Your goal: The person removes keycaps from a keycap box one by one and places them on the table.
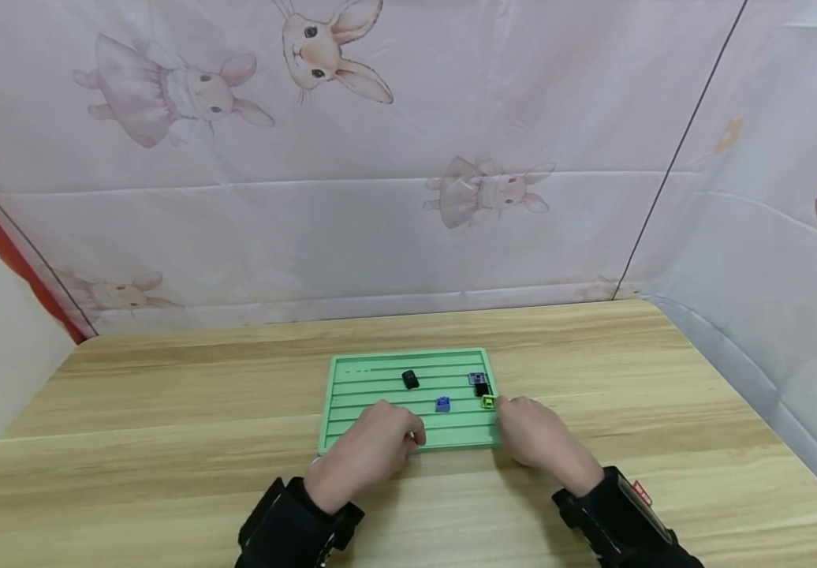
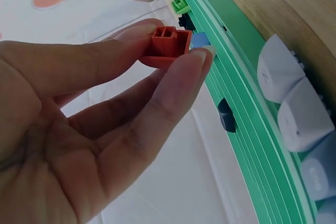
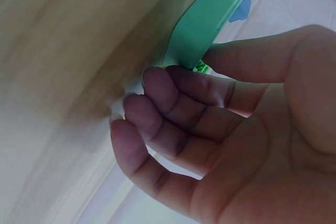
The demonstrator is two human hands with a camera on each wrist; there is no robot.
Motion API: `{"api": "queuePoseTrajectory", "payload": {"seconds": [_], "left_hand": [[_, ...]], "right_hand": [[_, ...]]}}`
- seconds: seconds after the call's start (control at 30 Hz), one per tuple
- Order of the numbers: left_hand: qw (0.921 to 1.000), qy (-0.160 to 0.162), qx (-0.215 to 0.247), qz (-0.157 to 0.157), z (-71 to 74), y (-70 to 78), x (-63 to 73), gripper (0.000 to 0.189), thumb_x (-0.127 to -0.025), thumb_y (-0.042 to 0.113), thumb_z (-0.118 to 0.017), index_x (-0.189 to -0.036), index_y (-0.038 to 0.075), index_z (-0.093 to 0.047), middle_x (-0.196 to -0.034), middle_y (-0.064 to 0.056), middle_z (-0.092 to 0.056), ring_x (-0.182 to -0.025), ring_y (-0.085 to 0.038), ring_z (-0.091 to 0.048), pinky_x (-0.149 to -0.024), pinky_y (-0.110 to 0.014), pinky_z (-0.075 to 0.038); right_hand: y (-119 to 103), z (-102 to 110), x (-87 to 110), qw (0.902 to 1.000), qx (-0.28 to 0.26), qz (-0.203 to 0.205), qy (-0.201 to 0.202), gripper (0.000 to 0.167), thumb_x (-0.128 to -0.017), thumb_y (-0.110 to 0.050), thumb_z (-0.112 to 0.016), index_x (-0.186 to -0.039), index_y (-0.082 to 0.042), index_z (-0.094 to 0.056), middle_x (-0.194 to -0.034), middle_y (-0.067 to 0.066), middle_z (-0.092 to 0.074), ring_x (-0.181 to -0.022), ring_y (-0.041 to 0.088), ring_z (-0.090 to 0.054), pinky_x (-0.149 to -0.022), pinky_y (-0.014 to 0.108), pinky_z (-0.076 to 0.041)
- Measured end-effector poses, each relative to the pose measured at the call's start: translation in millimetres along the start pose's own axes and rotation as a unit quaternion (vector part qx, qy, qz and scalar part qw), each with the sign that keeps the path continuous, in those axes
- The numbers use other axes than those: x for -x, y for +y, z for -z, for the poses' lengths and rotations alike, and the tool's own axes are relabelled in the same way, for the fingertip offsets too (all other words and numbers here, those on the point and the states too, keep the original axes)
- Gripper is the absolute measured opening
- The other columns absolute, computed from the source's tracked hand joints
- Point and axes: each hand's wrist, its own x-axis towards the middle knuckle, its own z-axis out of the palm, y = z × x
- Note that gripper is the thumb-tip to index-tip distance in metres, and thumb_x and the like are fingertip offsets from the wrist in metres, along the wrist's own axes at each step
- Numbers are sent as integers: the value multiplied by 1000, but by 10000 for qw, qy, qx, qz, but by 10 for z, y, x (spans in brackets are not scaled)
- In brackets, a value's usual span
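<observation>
Head view, left to right. A black wristband at the lower left leads to the left hand, lower centre, which overlaps the front edge of the green tray on the wooden table. The left wrist view shows this hand's thumb and finger pinching a red keycap, upper centre, hollow side and stem visible. At that view's right edge stand white keycaps and a grey-blue keycap; their printed marks are too blurred to read.

The ridged tray carries faint marks at its upper left, illegible at this size. On it, again left to right in the head view, lie a black keycap, a blue keycap, and, near the right rim, a dark purple piece, a small black piece and a lime piece.

The right hand, right of centre, meets the tray's right edge with curled fingers; whether they grasp it cannot be told. The right-hand wristband, lower right, bears a red tag, its lettering too small to read.
</observation>
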Motion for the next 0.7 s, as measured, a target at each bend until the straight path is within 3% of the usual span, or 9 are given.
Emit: {"api": "queuePoseTrajectory", "payload": {"seconds": [0.3, 0.47, 0.7], "left_hand": [[9997, 109, -132, -170, -3, -9, -15, 18, -73, -12, -63, -74, 5, -68, -72, 1, -59, -69, -11, -54, -61, -20, -43], [9998, 90, -165, -104, -13, -3, -20, 16, -71, -11, -65, -76, 4, -67, -69, 0, -52, -65, -11, -47, -58, -20, -39], [9993, 117, -354, 7, -37, -8, -24, 13, -71, -10, -66, -76, 2, -67, -69, -1, -52, -67, -12, -49, -60, -20, -40]], "right_hand": [[3, 8, 16, 10000, 48, 59, 34, 12, -81, 6, -54, -92, 10, -56, -69, 12, -53, -57, 17, -44, -49, 30, -39], [6, 1, 12, 9999, 74, 63, 43, 12, -81, 6, -54, -92, 10, -56, -69, 12, -53, -56, 17, -44, -48, 29, -39], [8, -13, -9, 9999, 81, 54, 49, 14, -80, 6, -55, -93, 11, -56, -69, 13, -54, -56, 16, -45, -49, 29, -40]]}}
